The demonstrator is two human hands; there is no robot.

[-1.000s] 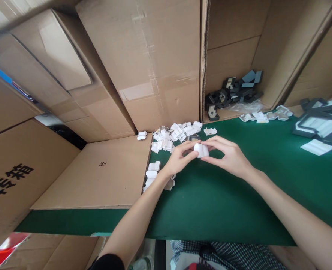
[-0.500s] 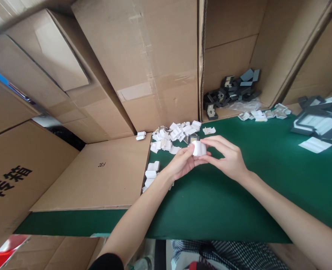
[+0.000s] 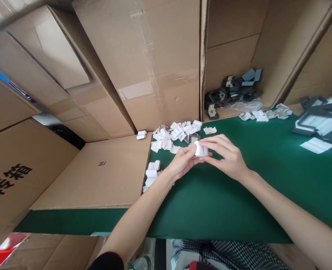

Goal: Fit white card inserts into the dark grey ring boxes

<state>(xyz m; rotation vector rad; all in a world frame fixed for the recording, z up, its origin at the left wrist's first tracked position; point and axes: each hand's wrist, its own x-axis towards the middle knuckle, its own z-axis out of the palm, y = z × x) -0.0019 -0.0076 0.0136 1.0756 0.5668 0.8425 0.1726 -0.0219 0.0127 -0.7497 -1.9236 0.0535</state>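
Observation:
Between my two hands is a small white folded insert (image 3: 201,149), held a little above the green tabletop. My left hand (image 3: 184,160) grips its left side, the thumb pressed on the front. The fingertips of my right hand (image 3: 225,153) pinch it from the right, above and below. Just behind it sits a small dark grey box (image 3: 194,139), partly covered by the insert and fingers. A heap of similar white inserts (image 3: 177,131) lies behind my left hand, and more white inserts (image 3: 151,173) lie beside my left forearm.
A flat cardboard sheet (image 3: 93,176) covers the left of the green table (image 3: 225,210). Large cartons (image 3: 160,67) wall in the back. Dark small boxes (image 3: 233,90) are piled in an open carton, and larger grey boxes with white linings (image 3: 320,120) stand at right.
The white insert has tilted slightly in my fingers, and both hands have shifted only a little. More of the dark grey box shows behind it.

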